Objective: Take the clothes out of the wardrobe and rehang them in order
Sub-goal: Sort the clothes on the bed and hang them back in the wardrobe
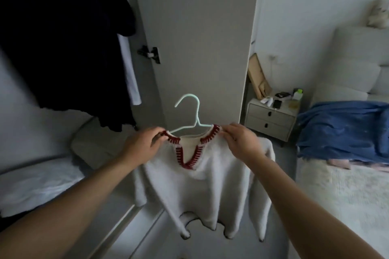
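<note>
Both hands up in front of the wardrobe door point(195, 38), holding a white sweater point(202, 191) w/ red-striped V-neck trim on a pale mint hanger point(190, 111). Left hand point(141, 145) has fingers curled, pinching the left shoulder of the sweater right at the collar end; right hand point(240, 141) does the same on the right shoulder, fingertips clamped on fabric by the trim. Hanger hook stands upright above the neckline, between the 2 hands; hanger arms run under the collar. Sweater hangs free in the air, sleeves and hem dangling over the grey floor point(160, 244), not touching the bed. Dark clothes point(63, 48) hang inside the wardrobe at upper left, w/ a white garment point(130, 73) just beside them at the door edge. Nightstand point(271, 115) stands right of the door, small items on top. Bed point(345, 191) at right carries a blue blanket point(341, 132) near its headboard end.
</note>
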